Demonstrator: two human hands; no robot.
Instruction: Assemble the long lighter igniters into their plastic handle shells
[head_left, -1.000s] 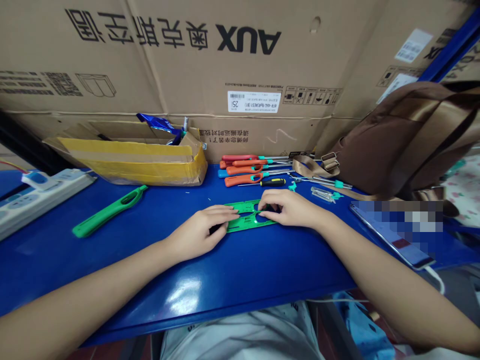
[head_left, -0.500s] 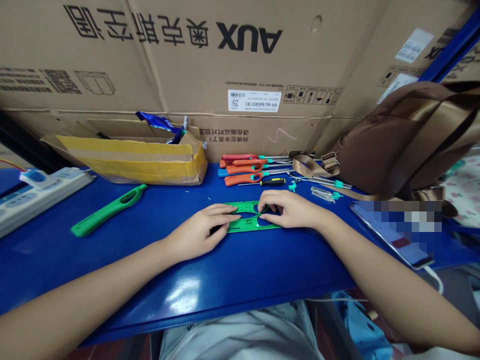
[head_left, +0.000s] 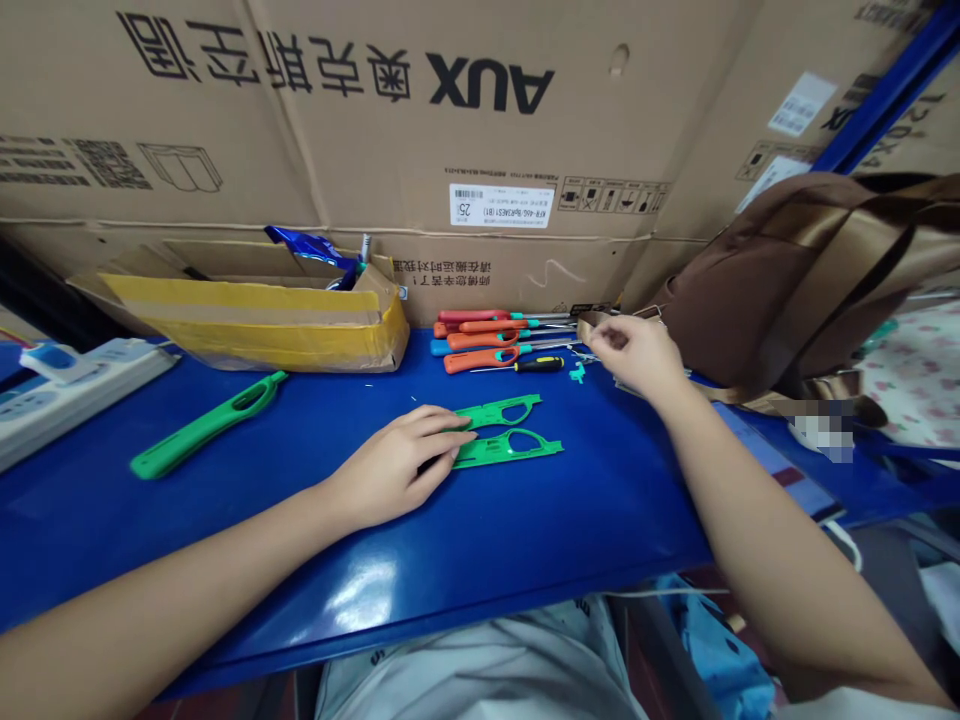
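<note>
Two long green plastic lighter casing halves [head_left: 517, 447], each with a looped trigger opening, lie side by side on the blue table. My left hand [head_left: 405, 465] rests over their left ends, fingers close together and holding both in place. Farther back and right, my right hand [head_left: 641, 352] is over the small metal parts beside the brown strap. Its fingers are curled in a pinch, and whatever is between the fingertips is hidden. A small teal plastic piece [head_left: 577, 372] lies just left of it. Another green lighter casing [head_left: 202, 430] lies at the left.
Orange, red and blue lighters [head_left: 480, 358] lie at the back with a yellow-black screwdriver [head_left: 540, 365]. A taped cardboard box [head_left: 300, 330] and power strip [head_left: 82, 390] stand left. Right are a brown bag [head_left: 750, 270] and phone [head_left: 780, 465]. Large cartons form the back wall.
My right hand has let go of the green casing halves and moved back and right to the small parts. The upper half now sits at a slight tilt. My left hand has stayed put.
</note>
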